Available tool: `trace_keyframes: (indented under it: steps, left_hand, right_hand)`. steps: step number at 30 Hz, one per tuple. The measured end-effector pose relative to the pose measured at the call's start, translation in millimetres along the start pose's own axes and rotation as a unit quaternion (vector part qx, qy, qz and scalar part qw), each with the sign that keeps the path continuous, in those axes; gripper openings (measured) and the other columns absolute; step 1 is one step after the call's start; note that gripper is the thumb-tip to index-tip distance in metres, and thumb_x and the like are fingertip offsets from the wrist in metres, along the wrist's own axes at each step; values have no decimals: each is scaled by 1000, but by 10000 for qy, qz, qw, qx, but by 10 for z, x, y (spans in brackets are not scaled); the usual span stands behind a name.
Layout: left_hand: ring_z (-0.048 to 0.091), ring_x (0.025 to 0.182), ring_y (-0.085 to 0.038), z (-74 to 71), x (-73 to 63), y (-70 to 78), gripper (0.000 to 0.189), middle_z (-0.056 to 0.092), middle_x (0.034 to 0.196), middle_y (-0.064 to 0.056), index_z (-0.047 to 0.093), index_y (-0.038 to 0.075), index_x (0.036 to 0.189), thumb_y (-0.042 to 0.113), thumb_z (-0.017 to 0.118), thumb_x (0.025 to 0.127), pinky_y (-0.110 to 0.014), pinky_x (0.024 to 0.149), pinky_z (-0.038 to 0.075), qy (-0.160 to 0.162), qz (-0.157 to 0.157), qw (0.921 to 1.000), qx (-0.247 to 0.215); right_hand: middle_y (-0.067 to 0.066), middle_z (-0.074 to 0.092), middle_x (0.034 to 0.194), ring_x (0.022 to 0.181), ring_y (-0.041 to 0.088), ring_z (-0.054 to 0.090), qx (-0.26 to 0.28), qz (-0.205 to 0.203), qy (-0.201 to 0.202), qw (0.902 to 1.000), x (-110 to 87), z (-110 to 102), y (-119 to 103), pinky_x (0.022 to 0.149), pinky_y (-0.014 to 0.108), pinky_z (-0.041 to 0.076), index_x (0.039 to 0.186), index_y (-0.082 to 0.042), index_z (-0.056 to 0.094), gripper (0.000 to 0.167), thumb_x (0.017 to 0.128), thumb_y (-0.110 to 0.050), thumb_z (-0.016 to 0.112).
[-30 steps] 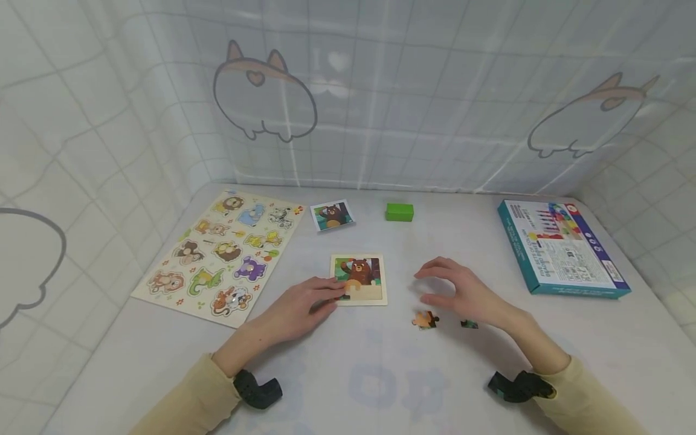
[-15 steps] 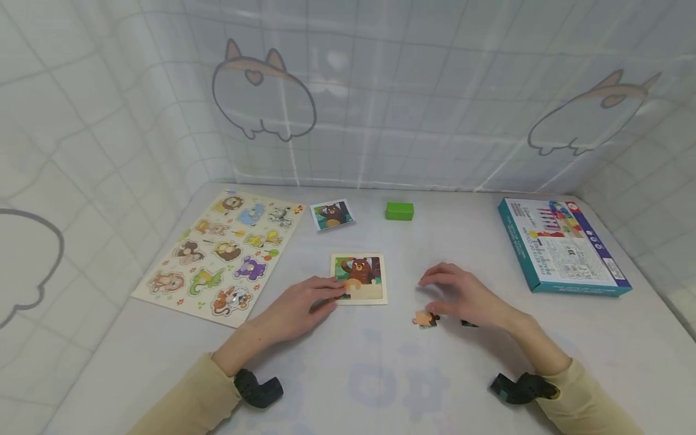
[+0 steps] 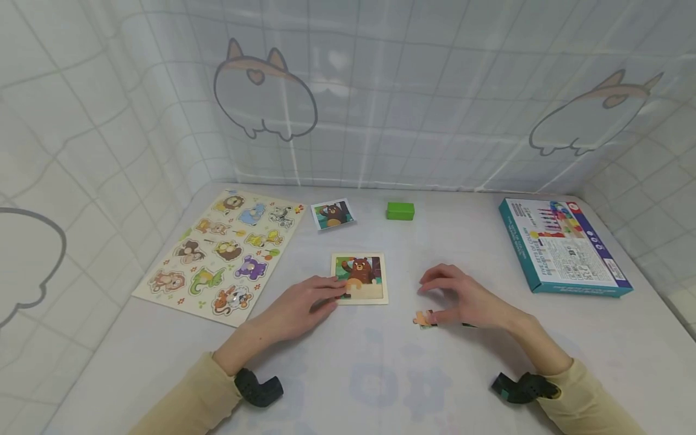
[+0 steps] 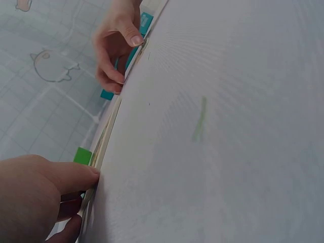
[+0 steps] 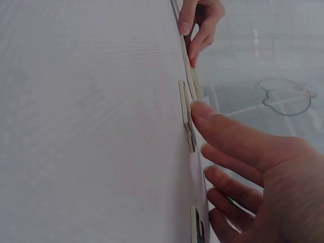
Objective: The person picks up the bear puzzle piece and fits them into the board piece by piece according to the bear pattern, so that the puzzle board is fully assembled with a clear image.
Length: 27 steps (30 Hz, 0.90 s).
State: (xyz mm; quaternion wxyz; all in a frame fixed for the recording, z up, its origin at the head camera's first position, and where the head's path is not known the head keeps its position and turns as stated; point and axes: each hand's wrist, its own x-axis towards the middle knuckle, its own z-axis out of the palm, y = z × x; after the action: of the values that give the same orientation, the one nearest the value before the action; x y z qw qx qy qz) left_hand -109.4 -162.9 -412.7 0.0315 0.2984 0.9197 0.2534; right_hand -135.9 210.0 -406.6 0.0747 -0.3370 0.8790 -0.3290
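My left hand (image 3: 299, 308) rests its fingertips on the left edge of a small wooden bear jigsaw puzzle (image 3: 367, 293), whose upper part shows a brown bear and whose lower strip is bare wood. To the right, my right hand (image 3: 470, 299) hovers with fingers bent and spread apart, its thumb tip over a loose orange-and-brown puzzle piece (image 3: 420, 318). In the right wrist view that thumb is right at the flat puzzle piece (image 5: 185, 114), and the other fingers stay off it. A second puzzle piece (image 5: 196, 225) lies nearer me, mostly hidden under the right hand in the head view.
Behind the puzzle lie a bear picture card (image 3: 333, 214) and a green block (image 3: 400, 211). A large animal peg board (image 3: 217, 260) is at the left. On the right sits a teal-sided box (image 3: 565, 248). Patterned fabric walls (image 3: 413, 121) close off the back and sides.
My right hand has lowered slightly, bringing the thumb over the nearer loose puzzle piece and covering more of the second one. My left hand stays in place on the puzzle.
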Motion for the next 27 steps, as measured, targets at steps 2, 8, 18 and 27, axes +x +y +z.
trace_keyframes:
  steps: [2,8,18,27]
  left_hand:
    - [51,136,-17,2,2,-4,34,58,143,6,66,16,133,22,64,99,-39,113,44,-8,-3,10000,9]
    - [51,135,-17,-5,4,7,34,58,143,5,66,15,133,21,64,99,-39,113,44,1,-1,10000,5]
    - [51,135,-17,-15,-1,20,34,59,143,5,66,15,132,21,64,99,-39,113,44,-10,-6,10000,-53]
    - [51,135,-17,-6,1,11,34,59,143,5,67,15,132,21,64,99,-38,113,43,27,1,10000,-29]
  right_hand:
    - [-2,55,128,122,18,46,3,-28,-27,10000,-1,0,0,100,36,46,114,-24,72,41,77,-33,87]
    - [0,53,131,125,22,44,28,-68,-125,9999,-6,7,-11,103,38,45,112,-27,71,43,74,-37,89]
    - [-1,53,131,125,20,42,80,-64,-134,9999,-11,37,8,102,35,44,102,-32,71,34,74,-36,89]
    - [-3,55,129,126,21,41,171,99,-114,9997,1,44,6,104,42,43,91,-34,72,21,77,-35,87]
